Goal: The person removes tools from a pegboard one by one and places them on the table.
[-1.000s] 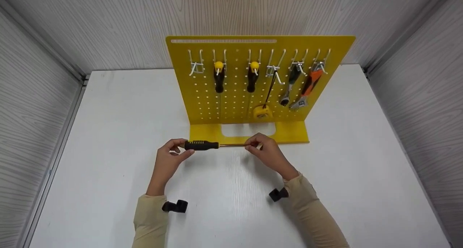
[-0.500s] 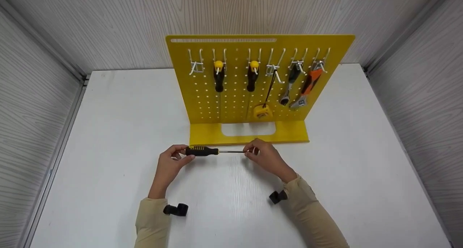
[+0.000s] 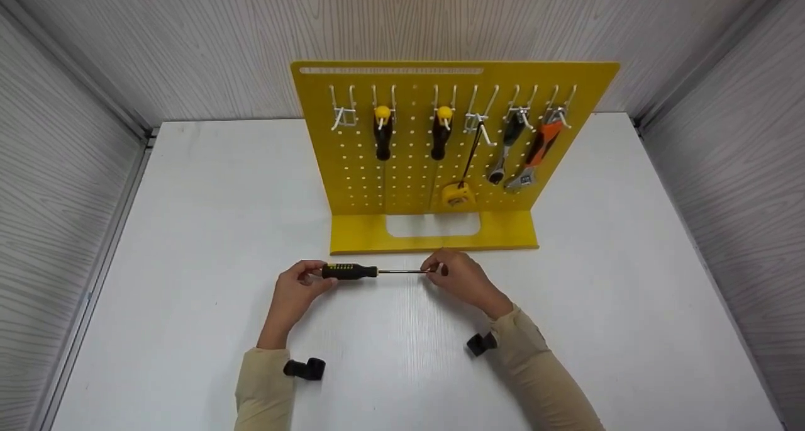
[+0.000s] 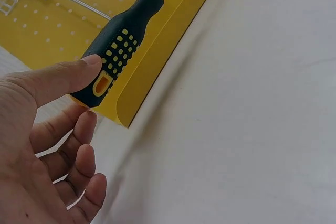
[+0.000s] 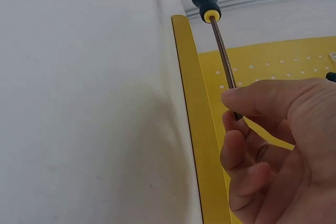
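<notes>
A screwdriver (image 3: 349, 271) with a black handle dotted in yellow lies level between my two hands, in front of the pegboard's base. With thumb and fingertips my left hand (image 3: 295, 297) pinches the butt end of its handle; the left wrist view shows the thumb on the handle (image 4: 118, 51) and the lower fingers loosely bent below. At the other end, my right hand (image 3: 464, 280) pinches the metal shaft (image 5: 223, 51) close to its tip, seen in the right wrist view. The screwdriver is held up off the table.
A yellow pegboard (image 3: 352, 167) stands behind. On its hooks hang two screwdrivers (image 3: 383, 135), a tape measure (image 3: 458, 194), a ratchet-like wrench (image 3: 504, 148) and an orange-handled adjustable wrench (image 3: 539, 151). The leftmost hook (image 3: 343, 117) bears nothing. White table (image 3: 207, 229) surrounds the board.
Both hands have drawn the screwdriver back toward me, away from the pegboard base that it overlapped in view a second ago. Their pinch at each end stays the same.
</notes>
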A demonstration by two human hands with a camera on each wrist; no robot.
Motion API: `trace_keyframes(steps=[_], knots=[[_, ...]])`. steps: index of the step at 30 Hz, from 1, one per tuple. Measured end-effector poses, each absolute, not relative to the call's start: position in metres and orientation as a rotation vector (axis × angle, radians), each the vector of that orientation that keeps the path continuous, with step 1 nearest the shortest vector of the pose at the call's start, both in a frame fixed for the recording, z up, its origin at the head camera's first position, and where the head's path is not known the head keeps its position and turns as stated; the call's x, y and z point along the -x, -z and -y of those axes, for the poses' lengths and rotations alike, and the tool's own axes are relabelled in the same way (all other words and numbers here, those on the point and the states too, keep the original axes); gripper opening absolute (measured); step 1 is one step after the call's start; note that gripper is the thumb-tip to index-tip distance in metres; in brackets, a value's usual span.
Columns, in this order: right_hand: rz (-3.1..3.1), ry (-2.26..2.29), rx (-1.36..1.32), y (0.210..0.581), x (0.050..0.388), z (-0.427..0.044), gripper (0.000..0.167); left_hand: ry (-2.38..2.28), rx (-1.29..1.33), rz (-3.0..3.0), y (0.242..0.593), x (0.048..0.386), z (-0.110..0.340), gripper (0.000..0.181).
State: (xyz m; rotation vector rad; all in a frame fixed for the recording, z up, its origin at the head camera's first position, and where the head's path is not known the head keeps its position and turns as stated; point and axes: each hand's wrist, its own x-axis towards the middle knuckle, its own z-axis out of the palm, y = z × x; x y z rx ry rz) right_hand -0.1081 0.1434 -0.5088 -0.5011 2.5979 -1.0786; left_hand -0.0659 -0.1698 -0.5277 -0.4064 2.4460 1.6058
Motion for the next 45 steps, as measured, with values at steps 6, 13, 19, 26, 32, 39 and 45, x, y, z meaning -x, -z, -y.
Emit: trace_keyframes(steps=[6,13,19,26,32,39,45], knots=[[-2.607,0.997,0.498,0.515,0.11,-0.142,0.008,-1.604,0.413,-2.432,0.535,0.066,0.171,0.04],[-2.619,0.956,0.482,0.52,0.11,-0.141,0.007,-1.567,0.39,-2.469,0.535,0.067,0.169,0.039],[-2.621,0.943,0.475,0.524,0.109,-0.141,0.005,-1.527,0.386,-2.509,0.537,0.066,0.167,0.036],[-2.636,0.923,0.493,0.525,0.11,-0.14,0.006,-1.476,0.372,-2.533,0.538,0.067,0.167,0.035],[-2.651,0.889,0.502,0.526,0.109,-0.139,0.006,-1.45,0.327,-2.554,0.537,0.067,0.169,0.036],[-2.641,0.874,0.513,0.526,0.111,-0.139,0.006,-1.408,0.314,-2.591,0.54,0.068,0.169,0.037],[-2.641,0.869,0.512,0.526,0.113,-0.139,0.006,-1.398,0.307,-2.591,0.542,0.069,0.169,0.038]])
